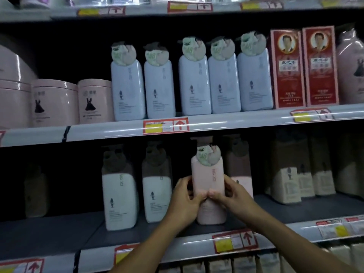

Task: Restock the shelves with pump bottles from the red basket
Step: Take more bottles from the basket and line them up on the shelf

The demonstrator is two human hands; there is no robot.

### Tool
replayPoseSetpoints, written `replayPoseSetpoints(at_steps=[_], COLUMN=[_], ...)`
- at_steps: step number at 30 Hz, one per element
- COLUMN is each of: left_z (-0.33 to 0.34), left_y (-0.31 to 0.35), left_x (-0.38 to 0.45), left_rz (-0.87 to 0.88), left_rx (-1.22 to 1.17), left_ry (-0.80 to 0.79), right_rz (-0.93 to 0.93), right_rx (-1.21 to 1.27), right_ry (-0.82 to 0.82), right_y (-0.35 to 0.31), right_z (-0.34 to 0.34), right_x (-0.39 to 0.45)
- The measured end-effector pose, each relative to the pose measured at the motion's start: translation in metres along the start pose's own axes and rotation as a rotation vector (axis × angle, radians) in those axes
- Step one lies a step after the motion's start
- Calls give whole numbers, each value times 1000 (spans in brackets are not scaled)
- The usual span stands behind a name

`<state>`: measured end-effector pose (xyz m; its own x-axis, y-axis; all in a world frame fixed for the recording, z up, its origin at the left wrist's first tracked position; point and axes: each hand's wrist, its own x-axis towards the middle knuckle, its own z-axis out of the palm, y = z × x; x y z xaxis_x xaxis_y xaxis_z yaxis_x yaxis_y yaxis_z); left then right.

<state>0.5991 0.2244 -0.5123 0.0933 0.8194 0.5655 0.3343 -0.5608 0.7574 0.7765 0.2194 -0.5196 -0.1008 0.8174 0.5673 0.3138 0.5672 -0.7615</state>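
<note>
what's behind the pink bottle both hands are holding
Just right of the pink bottle, another pink bottle shows behind it in shadow. Anything directly behind is covered by the bottle.

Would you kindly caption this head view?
Both hands hold a pink pump bottle upright on the lower shelf.

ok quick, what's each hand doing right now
Left hand: grips the left side of the tall pale pink plastic pump bottle.
Right hand: grips the same bottle's right side.
</note>
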Motion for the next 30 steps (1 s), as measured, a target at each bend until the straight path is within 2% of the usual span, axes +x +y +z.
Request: replayPoseSetpoints(at_steps=[5, 9, 11, 14, 20, 30], left_z=[12, 13, 22, 37, 49, 61], left_y=[-8, -17, -21, -21, -19, -36], left_x=[5, -7, -11, -7, 27, 66], left_rz=[-62, -120, -118, -129, -267, -371], left_rx=[71, 133, 282, 413, 469, 432], left_ry=[63, -22, 62, 151, 165, 143], right_rz=[69, 179, 261, 277, 327, 402], right_rx=[-162, -379, -388, -422, -594, -525], right_ry=[45, 180, 270, 336, 338, 337], right_y=[2, 2, 6, 10, 16, 37], right_z=[5, 10, 17, 25, 34, 47], right_x=[0, -15, -22, -18, 15, 55])
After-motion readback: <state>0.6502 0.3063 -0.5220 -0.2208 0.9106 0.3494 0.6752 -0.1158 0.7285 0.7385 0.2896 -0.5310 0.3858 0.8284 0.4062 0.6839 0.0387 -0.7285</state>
